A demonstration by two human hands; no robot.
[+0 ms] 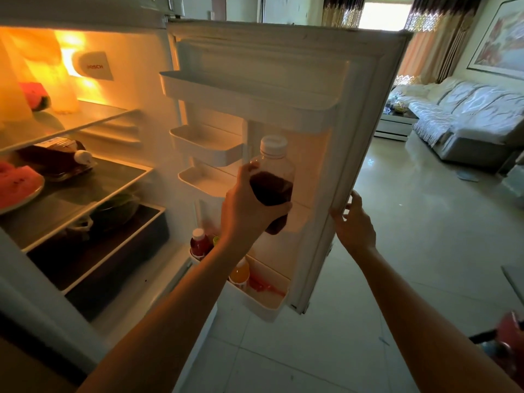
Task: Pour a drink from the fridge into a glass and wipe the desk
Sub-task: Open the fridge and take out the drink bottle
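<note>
The fridge stands open, its door (365,114) swung out to the right. My left hand (246,208) grips a clear plastic bottle (273,177) with a white cap, about half full of a dark red drink, held tilted in front of the door's inner shelves. My right hand (354,222) holds the outer edge of the fridge door, fingers wrapped around it. No glass or desk is in view.
The lowest door shelf (263,307) holds a red bottle (198,242) and an orange bottle (239,272). Fridge shelves at left carry watermelon slices (17,185) and a lying dark bottle (56,157). Tiled floor and a sofa (467,120) lie beyond the door.
</note>
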